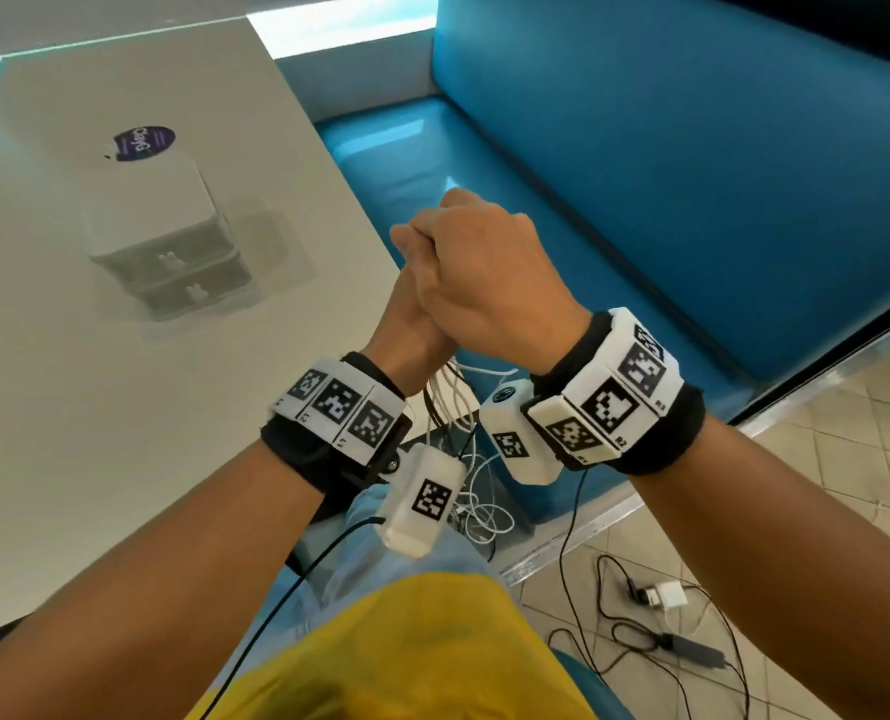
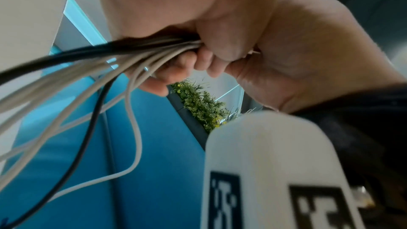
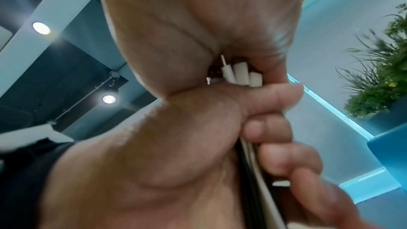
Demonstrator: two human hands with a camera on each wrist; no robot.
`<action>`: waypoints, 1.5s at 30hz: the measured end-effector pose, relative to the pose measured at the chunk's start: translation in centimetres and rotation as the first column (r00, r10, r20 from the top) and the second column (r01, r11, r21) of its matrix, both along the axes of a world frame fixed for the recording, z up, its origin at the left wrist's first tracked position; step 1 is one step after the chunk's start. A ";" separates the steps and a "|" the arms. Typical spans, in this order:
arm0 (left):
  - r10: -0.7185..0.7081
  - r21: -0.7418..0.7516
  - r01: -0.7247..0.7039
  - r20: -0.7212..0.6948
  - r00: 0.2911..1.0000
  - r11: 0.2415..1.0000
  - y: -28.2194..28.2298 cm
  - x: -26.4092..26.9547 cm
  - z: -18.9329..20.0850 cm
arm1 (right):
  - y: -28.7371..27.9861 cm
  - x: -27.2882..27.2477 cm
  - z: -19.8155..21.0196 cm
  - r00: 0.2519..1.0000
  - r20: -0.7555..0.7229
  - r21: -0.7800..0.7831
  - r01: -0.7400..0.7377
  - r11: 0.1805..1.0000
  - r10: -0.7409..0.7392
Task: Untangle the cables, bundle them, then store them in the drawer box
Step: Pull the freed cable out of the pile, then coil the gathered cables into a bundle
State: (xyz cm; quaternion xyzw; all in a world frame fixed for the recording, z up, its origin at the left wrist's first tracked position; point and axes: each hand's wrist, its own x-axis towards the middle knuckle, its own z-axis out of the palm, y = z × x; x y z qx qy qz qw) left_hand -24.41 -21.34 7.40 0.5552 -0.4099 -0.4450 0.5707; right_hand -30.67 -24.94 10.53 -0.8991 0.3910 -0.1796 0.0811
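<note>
White and black cables (image 2: 123, 55) clamped together mid-frame by left hand (image 1: 406, 304) and right hand (image 1: 484, 272); drawer box (image 1: 167, 241) upper left.

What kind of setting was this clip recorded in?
Probably a cafe or office lounge booth: a blue padded bench runs beside a white table, with a planter of greenery behind the seating and round ceiling spotlights overhead.

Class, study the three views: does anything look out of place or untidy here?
Yes: a loose black cable with a white plug adapter sprawls on the tiled floor, away from the white and black cables both hands grip and from the white two-drawer box.
</note>
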 end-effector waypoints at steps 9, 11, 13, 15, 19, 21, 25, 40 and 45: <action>0.132 0.099 -0.129 -0.020 0.991 0.987 -1.7 -0.1 -0.2 | -1.4 -2.6 -2.8 0.677 0.669 0.697 -0.428 0.576 -0.307; 0.206 0.102 -0.194 -0.121 0.971 0.976 -2.3 -0.5 -0.3 | -0.9 -2.6 -5.2 0.636 0.640 0.767 -0.498 0.404 -0.432; 0.245 0.131 -0.225 -0.159 0.956 0.965 -3.0 -0.7 -0.8 | -1.0 -3.1 -7.3 0.656 0.617 0.787 -0.525 0.326 -0.435; 0.188 0.163 -0.157 -0.195 0.963 0.974 -3.3 -0.9 -0.9 | -1.3 -4.1 -9.2 0.729 0.615 0.787 -0.544 0.291 -0.301; 0.095 0.155 -0.064 -0.199 0.975 0.986 -4.8 0.0 0.5 | -1.3 -6.1 -14.3 0.894 0.426 0.863 -0.354 0.360 -0.140; 0.079 0.162 -0.051 -0.166 0.983 0.985 -5.3 0.7 1.4 | -0.8 -7.9 -18.7 0.942 0.292 0.896 -0.209 0.392 -0.165; -0.045 0.253 0.041 0.011 0.999 0.967 -5.0 -0.1 0.2 | -0.2 -11.6 -26.6 0.987 -0.118 0.909 0.151 0.388 -0.109; -0.324 0.300 0.281 0.106 0.940 0.912 -3.7 -5.0 -4.1 | -6.5 -14.3 -11.4 0.902 0.411 0.710 -0.223 0.668 -0.136; -0.237 0.253 0.207 0.091 0.967 0.945 -3.9 -4.1 -3.0 | -5.9 -12.9 -3.8 0.983 -0.048 0.596 -0.116 0.794 0.180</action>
